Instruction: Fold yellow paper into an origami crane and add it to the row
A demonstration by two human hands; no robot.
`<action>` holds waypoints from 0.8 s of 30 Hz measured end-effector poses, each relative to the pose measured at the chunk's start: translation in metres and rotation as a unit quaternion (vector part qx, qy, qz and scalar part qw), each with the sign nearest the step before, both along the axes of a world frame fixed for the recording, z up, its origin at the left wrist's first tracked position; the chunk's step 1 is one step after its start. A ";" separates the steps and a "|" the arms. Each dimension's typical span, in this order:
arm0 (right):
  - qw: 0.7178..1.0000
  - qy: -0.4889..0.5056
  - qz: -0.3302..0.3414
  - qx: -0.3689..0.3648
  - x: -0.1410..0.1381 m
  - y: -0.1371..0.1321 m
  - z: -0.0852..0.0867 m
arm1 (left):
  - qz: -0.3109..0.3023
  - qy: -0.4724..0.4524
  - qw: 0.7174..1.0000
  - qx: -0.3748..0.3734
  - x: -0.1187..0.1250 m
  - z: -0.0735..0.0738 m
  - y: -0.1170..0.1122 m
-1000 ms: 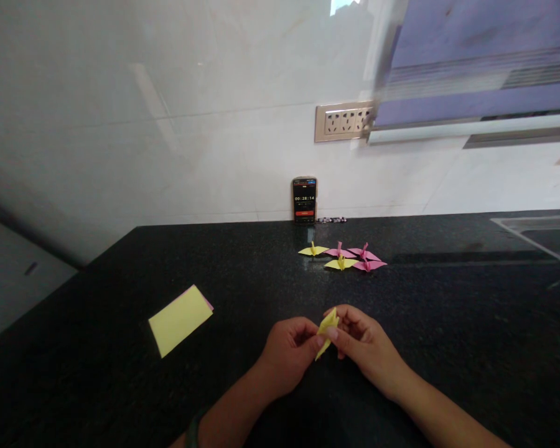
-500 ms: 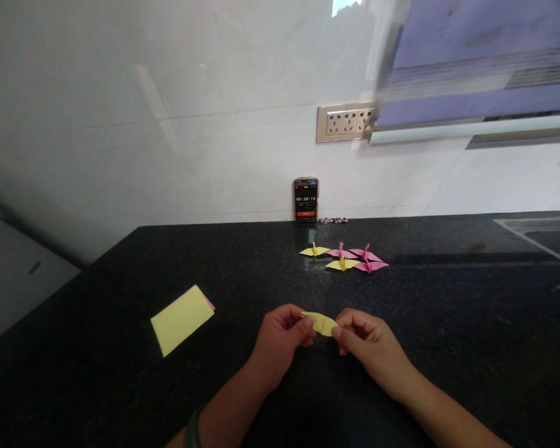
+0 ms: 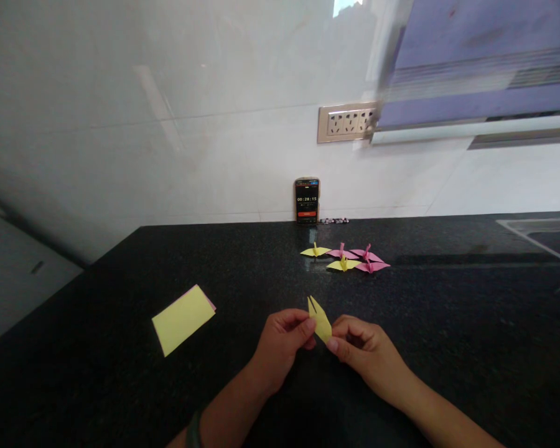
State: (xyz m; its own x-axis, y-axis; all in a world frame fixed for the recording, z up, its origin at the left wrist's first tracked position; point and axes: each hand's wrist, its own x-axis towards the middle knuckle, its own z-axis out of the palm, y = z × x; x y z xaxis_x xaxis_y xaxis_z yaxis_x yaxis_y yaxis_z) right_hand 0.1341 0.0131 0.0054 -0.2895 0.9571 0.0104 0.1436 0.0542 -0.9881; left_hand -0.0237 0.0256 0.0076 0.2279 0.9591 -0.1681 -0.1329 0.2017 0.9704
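A small folded yellow paper piece (image 3: 320, 318) with two pointed tips sticks up between my hands, just above the black countertop (image 3: 98, 386). My left hand (image 3: 282, 345) pinches its left side with thumb and fingers. My right hand (image 3: 361, 348) pinches its lower right end. Behind them, several finished paper cranes (image 3: 345, 258), yellow and pink, sit in a cluster on the counter.
A stack of yellow square paper (image 3: 183, 318) with a pink sheet beneath lies to the left. A phone (image 3: 307, 200) showing a running timer leans against the white wall. A socket strip (image 3: 345, 122) is above it. A sink edge (image 3: 541, 233) shows at far right.
The yellow piece has been turned: it hung tilted down, then lay flat between the hands, and its two tips point upward at this moment. Both hands kept their pinch.
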 end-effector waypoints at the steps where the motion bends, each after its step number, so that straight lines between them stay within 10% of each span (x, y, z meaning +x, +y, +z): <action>1: 1.000 0.011 -0.008 -0.011 0.000 0.000 0.000 | -0.002 -0.003 1.000 0.003 0.000 -0.001 0.000; 24: 0.999 0.017 -0.025 -0.028 -0.001 0.002 -0.005 | -0.051 -0.093 0.992 -0.064 0.001 -0.005 -0.001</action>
State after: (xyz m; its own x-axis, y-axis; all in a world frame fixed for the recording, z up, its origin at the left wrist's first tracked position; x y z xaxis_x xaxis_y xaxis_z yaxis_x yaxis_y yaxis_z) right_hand 0.1336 0.0153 0.0008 -0.2422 0.9696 -0.0335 0.1106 -0.0067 -0.9938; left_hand -0.0230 0.0244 0.0025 0.3617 0.9025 -0.2340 -0.2788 0.3442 0.8966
